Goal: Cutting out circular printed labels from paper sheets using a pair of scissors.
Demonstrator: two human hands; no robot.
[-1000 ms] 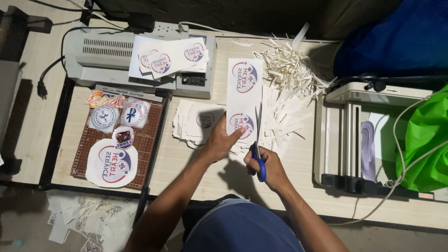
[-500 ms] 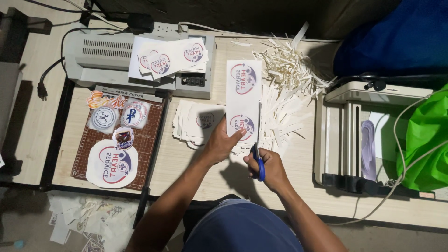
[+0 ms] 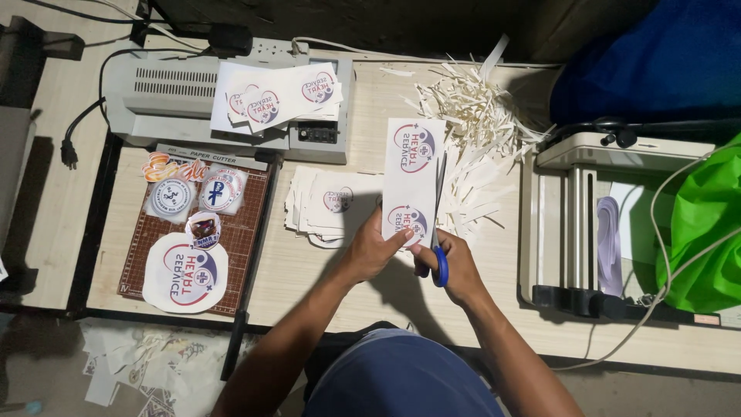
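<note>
Our left hand pinches the near end of a long glossy printed strip, while our right hand grips blue-handled scissors, blades running up the strip's right edge. This sits mid-bench, near the front edge. Just left lies a flat stack of cut cards; beyond, curled paper offcuts crowd the far edge.

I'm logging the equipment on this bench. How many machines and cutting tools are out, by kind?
Laminator: 1
Paper cutter board: 1
White roller machine: 1
Scissors, in the right hand: 1
Total: 4
The left hand holds the printed paper strip being cut.
</note>
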